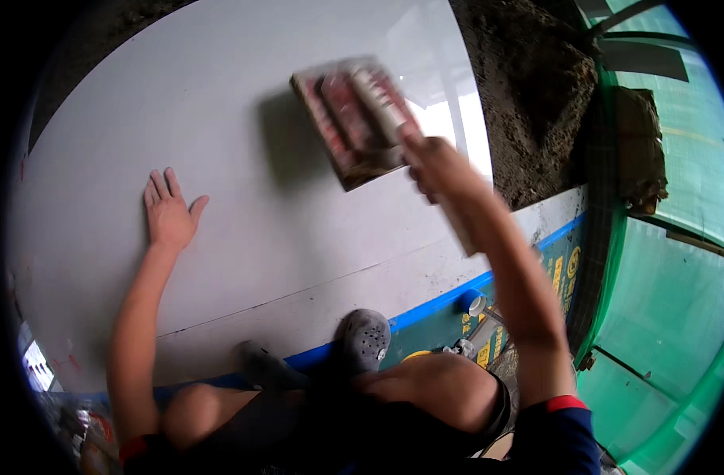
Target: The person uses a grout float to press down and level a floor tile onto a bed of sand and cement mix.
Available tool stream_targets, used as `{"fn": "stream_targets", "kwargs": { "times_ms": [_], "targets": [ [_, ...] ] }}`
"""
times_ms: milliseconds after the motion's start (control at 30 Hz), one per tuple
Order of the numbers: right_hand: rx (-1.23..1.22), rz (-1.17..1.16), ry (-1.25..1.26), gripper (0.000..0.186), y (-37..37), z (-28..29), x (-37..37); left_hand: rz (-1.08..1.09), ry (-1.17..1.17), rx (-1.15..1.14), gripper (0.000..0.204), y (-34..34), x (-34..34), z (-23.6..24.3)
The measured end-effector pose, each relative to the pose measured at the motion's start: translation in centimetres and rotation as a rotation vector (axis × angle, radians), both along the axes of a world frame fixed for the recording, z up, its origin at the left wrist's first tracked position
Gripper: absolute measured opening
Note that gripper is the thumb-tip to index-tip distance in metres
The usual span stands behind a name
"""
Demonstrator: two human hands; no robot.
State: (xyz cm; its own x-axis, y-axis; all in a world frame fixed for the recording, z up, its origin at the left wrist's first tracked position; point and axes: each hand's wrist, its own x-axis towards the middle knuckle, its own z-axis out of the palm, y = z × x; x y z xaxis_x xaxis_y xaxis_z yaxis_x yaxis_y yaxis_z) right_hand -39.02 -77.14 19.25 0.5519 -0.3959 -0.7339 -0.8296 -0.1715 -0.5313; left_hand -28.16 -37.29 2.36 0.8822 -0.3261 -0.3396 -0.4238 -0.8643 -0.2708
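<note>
A large glossy pale tile [235, 134] spreads beneath me. My left hand [172, 214] lies flat on it at the left, fingers spread. My right hand [441, 170] grips the long pale handle of a blurred tamping tool with a broad, worn red-and-grey head [346, 127]. The head is over the tile's right part and casts a soft shadow to its left; I cannot tell whether it touches the surface.
Dark rough mortar [528, 95] borders the tile at right. Near my knees are grey clogs [366, 340], a blue pipe piece [474, 302] and a green printed sheet with blue tape [560, 277]. Green mesh [655, 317] and a brown block [639, 150] stand far right.
</note>
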Motion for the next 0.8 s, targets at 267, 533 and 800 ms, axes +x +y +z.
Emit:
{"fn": "stream_targets", "kwargs": {
  "times_ms": [267,533,800],
  "targets": [
    [-0.166,-0.253,-0.685,0.058,-1.6,4.3,-6.7,-0.049,-0.249,-0.515,0.080,3.0,-1.8,-5.5],
    [0.045,0.017,-0.046,0.052,1.9,-2.6,2.7,-0.056,-0.251,-0.514,0.084,2.5,0.5,-3.7],
    [-0.337,-0.235,-0.818,0.056,-1.7,5.9,2.8,0.147,-0.032,-0.470,0.090,1.3,0.7,-3.7]
  ]
}}
